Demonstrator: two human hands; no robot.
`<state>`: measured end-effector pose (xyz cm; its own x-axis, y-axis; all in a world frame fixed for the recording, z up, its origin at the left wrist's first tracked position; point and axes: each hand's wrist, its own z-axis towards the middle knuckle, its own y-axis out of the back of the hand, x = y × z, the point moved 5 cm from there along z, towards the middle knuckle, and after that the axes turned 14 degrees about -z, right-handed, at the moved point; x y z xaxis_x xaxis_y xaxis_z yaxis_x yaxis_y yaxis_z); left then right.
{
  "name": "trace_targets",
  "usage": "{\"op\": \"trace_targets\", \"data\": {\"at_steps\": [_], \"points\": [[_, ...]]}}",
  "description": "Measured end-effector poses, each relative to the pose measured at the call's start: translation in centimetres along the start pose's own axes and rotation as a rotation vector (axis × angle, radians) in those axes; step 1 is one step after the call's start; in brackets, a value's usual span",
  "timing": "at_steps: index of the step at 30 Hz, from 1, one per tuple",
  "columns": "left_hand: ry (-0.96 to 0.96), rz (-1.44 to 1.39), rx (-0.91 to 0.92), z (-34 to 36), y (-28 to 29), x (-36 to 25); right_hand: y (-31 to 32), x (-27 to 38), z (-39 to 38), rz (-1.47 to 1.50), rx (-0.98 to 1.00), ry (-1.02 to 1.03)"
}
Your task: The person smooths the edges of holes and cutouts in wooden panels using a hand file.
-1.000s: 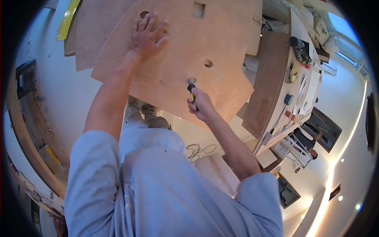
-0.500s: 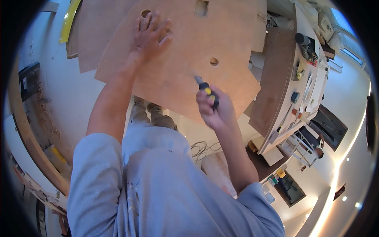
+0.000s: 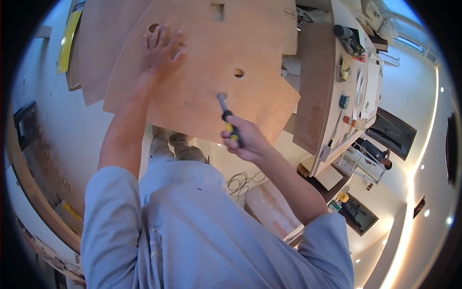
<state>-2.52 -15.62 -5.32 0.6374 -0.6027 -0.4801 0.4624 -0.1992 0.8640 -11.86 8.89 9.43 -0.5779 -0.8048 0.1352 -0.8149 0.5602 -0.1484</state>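
Note:
My left hand [image 3: 163,50] lies flat on a large tan wooden board [image 3: 192,79], fingers spread, just beside a round hole [image 3: 153,28] near the board's curved left edge. In my right hand [image 3: 248,139] is a keyhole saw [image 3: 226,116] with a black-and-yellow handle and a narrow grey blade. The blade's tip meets the board at a small round mark; how far it goes in I cannot tell. To the upper right of the tip is another round hole [image 3: 239,73], and a square cutout [image 3: 217,12] sits at the far side.
On the right, a long workbench [image 3: 320,91] carries a tape measure [image 3: 344,101], a brush [image 3: 353,123] and other tools. A yellow strip [image 3: 70,41] stands at the far left. A coiled cable [image 3: 238,184] lies on the floor. Another person [image 3: 378,153] is beyond the bench.
The saw has swung to a steeper angle, and more of its blade shows above the board. My left hand stays spread beside the hole. The whole view has shifted.

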Motion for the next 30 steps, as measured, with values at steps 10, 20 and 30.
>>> {"op": "trace_targets", "data": {"at_steps": [10,20,30], "points": [[-0.182,0.1,-0.169,-0.3,0.4,0.3,4.0,0.1,-1.6,-0.902,-0.024,0.202],[-0.068,0.14,0.001,0.4,0.2,-1.8,-0.3,6.1,0.1,-3.129,-0.414,0.96],[0.091,0.219,0.235,1.2,2.0,-4.3,6.7,6.0,8.2,-2.654,-0.533,1.068]]}}
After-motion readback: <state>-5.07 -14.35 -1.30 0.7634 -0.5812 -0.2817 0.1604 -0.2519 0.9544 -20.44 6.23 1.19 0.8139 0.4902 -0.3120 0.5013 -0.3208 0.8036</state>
